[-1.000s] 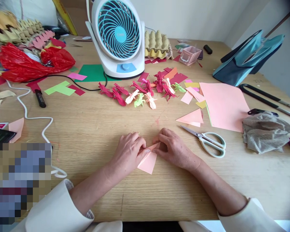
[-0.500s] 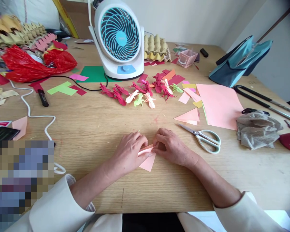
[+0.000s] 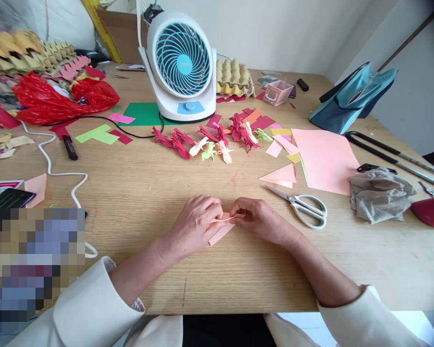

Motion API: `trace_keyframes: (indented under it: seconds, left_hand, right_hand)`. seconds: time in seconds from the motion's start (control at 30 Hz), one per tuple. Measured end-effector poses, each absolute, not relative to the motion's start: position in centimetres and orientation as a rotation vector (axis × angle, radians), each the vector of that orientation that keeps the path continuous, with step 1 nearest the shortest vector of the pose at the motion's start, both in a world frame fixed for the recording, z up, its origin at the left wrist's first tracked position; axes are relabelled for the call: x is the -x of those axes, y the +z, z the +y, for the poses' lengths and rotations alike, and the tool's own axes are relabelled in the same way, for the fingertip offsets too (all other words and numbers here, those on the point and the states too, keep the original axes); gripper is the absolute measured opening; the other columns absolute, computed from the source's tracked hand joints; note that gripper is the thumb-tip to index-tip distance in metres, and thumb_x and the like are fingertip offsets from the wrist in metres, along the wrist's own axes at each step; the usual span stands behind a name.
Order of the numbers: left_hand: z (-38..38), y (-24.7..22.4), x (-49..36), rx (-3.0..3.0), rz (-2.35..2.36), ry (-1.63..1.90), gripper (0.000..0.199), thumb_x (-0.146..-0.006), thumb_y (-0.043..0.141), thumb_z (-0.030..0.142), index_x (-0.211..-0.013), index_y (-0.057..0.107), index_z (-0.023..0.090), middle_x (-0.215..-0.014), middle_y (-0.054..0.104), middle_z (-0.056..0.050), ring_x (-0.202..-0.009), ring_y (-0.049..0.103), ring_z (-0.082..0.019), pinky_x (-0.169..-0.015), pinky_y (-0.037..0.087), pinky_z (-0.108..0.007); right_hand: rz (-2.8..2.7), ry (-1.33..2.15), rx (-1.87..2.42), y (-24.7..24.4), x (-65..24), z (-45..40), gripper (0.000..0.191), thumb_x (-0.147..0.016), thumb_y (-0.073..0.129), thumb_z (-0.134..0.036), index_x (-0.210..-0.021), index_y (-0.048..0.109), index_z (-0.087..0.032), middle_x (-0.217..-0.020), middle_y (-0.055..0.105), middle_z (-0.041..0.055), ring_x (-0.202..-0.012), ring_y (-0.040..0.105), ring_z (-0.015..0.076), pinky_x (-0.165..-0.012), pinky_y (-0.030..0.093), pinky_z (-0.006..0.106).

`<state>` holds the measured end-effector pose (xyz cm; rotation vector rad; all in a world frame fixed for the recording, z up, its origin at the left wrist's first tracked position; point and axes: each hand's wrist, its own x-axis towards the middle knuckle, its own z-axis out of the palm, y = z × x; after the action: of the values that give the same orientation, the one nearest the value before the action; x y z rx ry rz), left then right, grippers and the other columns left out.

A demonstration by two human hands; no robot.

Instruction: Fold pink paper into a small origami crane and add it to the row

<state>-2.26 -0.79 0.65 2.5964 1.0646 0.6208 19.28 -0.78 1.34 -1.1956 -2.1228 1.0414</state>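
Note:
A small pink paper (image 3: 220, 234) with a raised fold lies between my hands near the table's front. My left hand (image 3: 198, 221) has its fingers closed on the paper's left part. On the right part, my right hand (image 3: 258, 219) pinches the fold between thumb and fingers. Green-handled scissors (image 3: 304, 207) lie open to the right of my right hand. Beyond them are folded pink paper triangles (image 3: 282, 175) and a large pink sheet (image 3: 325, 159). A cluster of folded red, pink and green paper figures (image 3: 217, 140) sits ahead of my hands.
A white and blue fan (image 3: 184, 72) stands at the back. Back left are a red plastic bag (image 3: 65, 99) and egg trays (image 3: 18, 53). To the right are a blue bag (image 3: 347, 103) and crumpled grey netting (image 3: 381, 195). A white cable (image 3: 63, 173) runs down the left side.
The pink paper has been turned and less of it shows below my fingers. My right hand has shifted slightly right. The whole view has moved a little.

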Motion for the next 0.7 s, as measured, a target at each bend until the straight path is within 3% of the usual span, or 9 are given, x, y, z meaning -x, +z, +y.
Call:
trace_keyframes:
  seconds: [0.17,0.33,0.57,0.7]
  left_hand:
    - [-0.41,1.01,2.37,-2.544,1.061,0.643,0.02,-0.093,0.057,0.022,-0.075,0.048,0.019,-0.073,0.056,0.002,-0.074,0.051,-0.016,-0.073,0.039,-0.031]
    - [-0.39,1.19,2.52,-2.466,1.043,0.721,0.016,-0.088,0.06,0.017,-0.076,0.051,0.019,-0.081,0.058,0.001,-0.079,0.055,-0.015,-0.075,0.041,-0.029]
    - [-0.43,0.93,2.31,-2.234,1.054,0.835,0.022,-0.088,0.065,0.031,-0.076,0.053,0.018,-0.081,0.058,-0.001,-0.077,0.056,-0.014,-0.071,0.044,-0.027]
    - [-0.39,1.41,2.37,-2.139,1.005,0.895,0.02,-0.09,0.059,0.028,-0.074,0.055,0.018,-0.084,0.06,-0.003,-0.077,0.059,-0.014,-0.068,0.046,-0.026]
  right_hand:
    - [-1.966,1.162,1.192,1.02,-19.25,-0.7,0.003,-0.084,0.062,-0.017,-0.08,0.062,-0.018,-0.075,0.062,-0.0007,-0.067,0.055,0.0116,-0.06,0.043,0.023]
    - [-1.898,1.238,1.083,0.77,-18.97,-0.8,0.003,-0.084,0.063,-0.021,-0.086,0.064,-0.019,-0.087,0.063,0.0022,-0.075,0.059,0.0131,-0.065,0.047,0.025]
    - [-1.785,1.318,1.141,1.23,-18.94,-0.87,0.013,-0.083,0.066,-0.028,-0.078,0.06,-0.018,-0.076,0.06,0.0002,-0.068,0.054,0.0121,-0.061,0.043,0.023]
    - [-1.737,1.324,1.142,0.95,-19.35,-0.7,0.022,-0.082,0.069,-0.037,-0.078,0.06,-0.018,-0.075,0.059,0.0002,-0.068,0.052,0.0125,-0.06,0.041,0.024]
